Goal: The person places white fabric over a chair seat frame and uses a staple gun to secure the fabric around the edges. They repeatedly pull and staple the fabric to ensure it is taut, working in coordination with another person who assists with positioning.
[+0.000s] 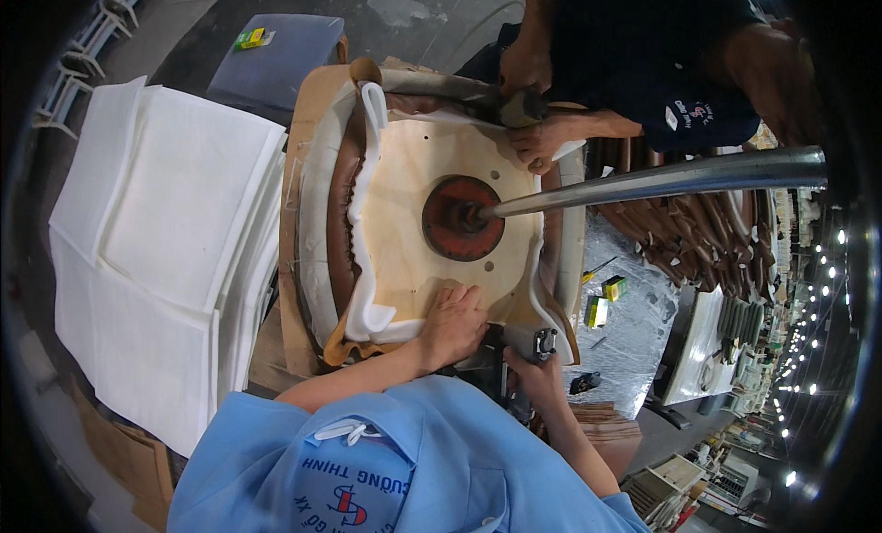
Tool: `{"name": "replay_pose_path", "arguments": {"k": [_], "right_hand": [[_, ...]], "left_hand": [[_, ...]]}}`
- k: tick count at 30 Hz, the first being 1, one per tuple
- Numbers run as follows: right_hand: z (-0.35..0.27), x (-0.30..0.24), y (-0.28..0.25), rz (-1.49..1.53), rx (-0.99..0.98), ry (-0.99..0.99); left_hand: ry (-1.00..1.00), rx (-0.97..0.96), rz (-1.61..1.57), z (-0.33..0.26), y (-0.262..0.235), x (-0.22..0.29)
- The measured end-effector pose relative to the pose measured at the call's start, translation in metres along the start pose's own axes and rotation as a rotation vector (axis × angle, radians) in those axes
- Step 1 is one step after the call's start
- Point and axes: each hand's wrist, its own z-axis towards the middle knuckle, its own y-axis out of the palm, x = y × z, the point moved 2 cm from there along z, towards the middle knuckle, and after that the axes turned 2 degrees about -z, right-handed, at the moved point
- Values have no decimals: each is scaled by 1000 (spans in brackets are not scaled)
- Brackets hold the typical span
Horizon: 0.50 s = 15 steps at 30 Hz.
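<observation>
A pale plywood seat panel [404, 221] lies before me with white padding [365, 202] and brown leather [344, 193] around its edges. Pressed down on its centre is a red round disc [450, 239] at the end of a metal rod [643, 184]. My left hand [457, 323] rests on the panel's near edge, fingers curled; what they grip, if anything, is hidden. In my right hand [537, 379] is a staple gun [531, 342], held at the near right corner. Across from me a co-worker's hands [537, 138] work at the far right corner, one with a dark-headed tool [524, 108].
White foam sheets [175, 202] are stacked at left. Brown leather covers [680, 230] pile up at right. Yellow-green small boxes [597, 311] and a screwdriver [599, 270] lie on the plastic-wrapped table [643, 303]. Another small box sits on a grey sheet [285, 64].
</observation>
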Motion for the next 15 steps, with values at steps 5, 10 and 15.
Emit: {"name": "replay_pose_path", "arguments": {"k": [5,10,15], "right_hand": [[0,-1,2,-13,3,-15],[0,-5,5,-49,18,12],[1,-13,8,-75,27,22]], "left_hand": [[21,36,4,1,0,0],[-21,4,-43,1,2,-2],[-30,-36,-42,1,1,-2]]}}
